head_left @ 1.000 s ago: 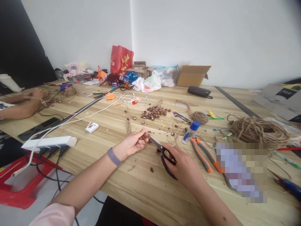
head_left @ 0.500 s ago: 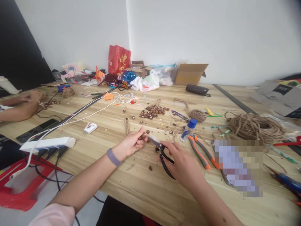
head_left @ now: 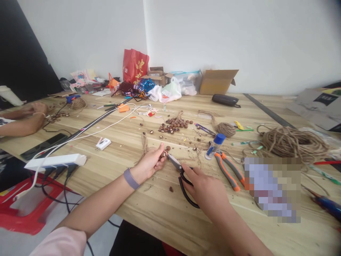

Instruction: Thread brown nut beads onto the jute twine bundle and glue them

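Pinching a brown nutshell [head_left: 164, 153] in a curled left hand [head_left: 153, 160], gripping scissors [head_left: 181, 171] in a half-closed right hand [head_left: 207, 189] above the desk [head_left: 149, 204].

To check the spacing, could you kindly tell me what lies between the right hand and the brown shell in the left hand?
In the head view, the scissor blades lie between the right hand and the shell in the left hand.

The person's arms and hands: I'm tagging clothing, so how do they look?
The left hand is ungloved, with a flat greyish-purple band around its wrist; a pale pink sleeve shows higher up. The right hand is ungloved, without visible band or sleeve.
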